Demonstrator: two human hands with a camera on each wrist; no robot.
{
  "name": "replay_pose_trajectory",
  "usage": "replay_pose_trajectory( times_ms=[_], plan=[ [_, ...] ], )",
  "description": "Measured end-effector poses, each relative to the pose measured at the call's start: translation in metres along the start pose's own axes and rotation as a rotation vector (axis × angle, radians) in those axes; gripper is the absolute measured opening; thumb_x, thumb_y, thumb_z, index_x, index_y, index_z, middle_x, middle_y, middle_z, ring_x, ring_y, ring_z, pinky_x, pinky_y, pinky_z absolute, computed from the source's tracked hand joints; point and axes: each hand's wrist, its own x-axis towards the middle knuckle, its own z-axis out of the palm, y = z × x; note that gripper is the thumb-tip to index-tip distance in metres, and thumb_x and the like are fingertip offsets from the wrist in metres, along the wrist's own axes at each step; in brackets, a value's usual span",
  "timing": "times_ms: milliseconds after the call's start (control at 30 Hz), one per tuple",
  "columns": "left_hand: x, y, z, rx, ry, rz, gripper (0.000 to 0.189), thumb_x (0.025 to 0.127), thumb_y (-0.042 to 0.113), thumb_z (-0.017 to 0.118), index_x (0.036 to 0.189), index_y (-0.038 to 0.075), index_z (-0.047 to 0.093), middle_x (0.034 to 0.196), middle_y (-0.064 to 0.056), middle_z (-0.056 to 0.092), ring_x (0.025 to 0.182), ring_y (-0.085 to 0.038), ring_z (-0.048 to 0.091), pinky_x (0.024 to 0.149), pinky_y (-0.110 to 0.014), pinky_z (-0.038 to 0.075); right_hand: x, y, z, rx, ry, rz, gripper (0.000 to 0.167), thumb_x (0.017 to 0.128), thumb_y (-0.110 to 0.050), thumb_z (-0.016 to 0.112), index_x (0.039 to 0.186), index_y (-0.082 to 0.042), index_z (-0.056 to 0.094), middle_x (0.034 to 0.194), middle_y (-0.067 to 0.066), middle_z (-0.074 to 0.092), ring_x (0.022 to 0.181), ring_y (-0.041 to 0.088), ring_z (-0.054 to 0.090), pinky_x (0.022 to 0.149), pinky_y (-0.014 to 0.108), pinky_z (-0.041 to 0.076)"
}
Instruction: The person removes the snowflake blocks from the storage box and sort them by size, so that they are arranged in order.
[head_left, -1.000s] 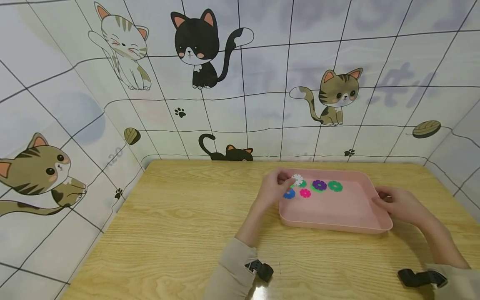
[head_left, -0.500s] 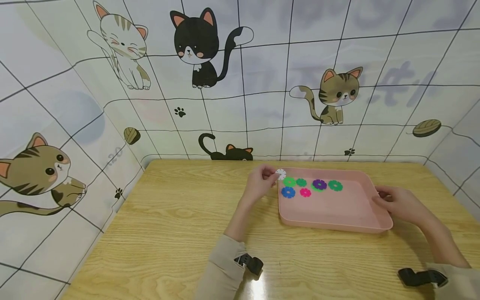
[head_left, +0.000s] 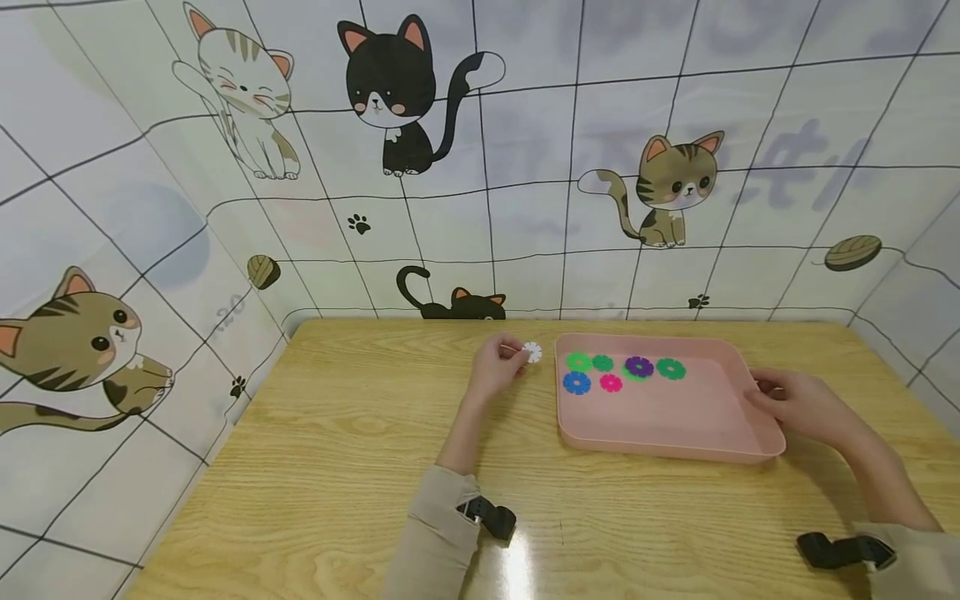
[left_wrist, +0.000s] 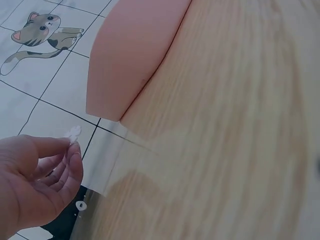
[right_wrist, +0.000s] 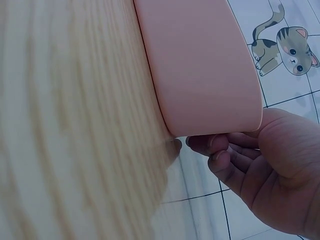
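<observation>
Head view. My left hand pinches the white disc by its edge, left of the pink tray and apart from its rim, with the desk beneath. My right hand grips the tray's right end; the two hands are well apart. Step in hand, in my judgement: bringing the white disc clear of the tray while the right hand steadies it. Best done with a light pinch, the disc lowered flat and released only once it meets the desk.

In the tray, far row: light green disc, small green disc, purple disc overlapping another light green one, larger green disc. Nearer row: blue disc, pink disc. The tray's left wall stands between these and the white disc; any reach back in should rise over it. The cat-printed backdrop limits reach past the desk's far edge.

Left wrist view. White disc at the thumb and fingertips, seen at a slant; tray corner near, contents hidden. Whether the disc touches the desk I cannot tell.

Right wrist view. Fingers sit at the tray's end wall, thumb hidden. Pulling upward could tilt it and slide the discs.
</observation>
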Motion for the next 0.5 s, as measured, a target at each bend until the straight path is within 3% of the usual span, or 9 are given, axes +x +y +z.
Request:
replay_pose_trajectory(
  times_ms=[300, 500],
  plan=[
    [0.001, -0.01, -0.005, 0.085, 0.02, -0.034, 0.01, 0.095, 0.002, 0.067, 0.103, -0.004, 0.063, 0.085, -0.015, 0.066, 0.075, -0.029, 0.071, 0.064, -0.027, 0.058, 0.001, 0.0, 0.0, 0.015, 0.008, -0.011, 0.043, 0.1, -0.013, 0.062, 0.125, 0.021, 0.055, 0.099, 0.02, 0.068, 0.094, 0.044, 0.068, 0.066, 0.026, 0.053],
    [0.002, -0.013, -0.005, 0.141, 0.012, -0.019, 0.009, 0.095, 0.003, 0.067, 0.102, -0.003, 0.064, 0.084, -0.015, 0.067, 0.071, -0.023, 0.068, 0.061, -0.025, 0.055, 0.0, 0.001, 0.0, 0.024, -0.002, -0.008, 0.045, 0.1, -0.016, 0.062, 0.126, 0.02, 0.055, 0.101, 0.021, 0.068, 0.096, 0.047, 0.067, 0.068, 0.026, 0.053]
  ],
)
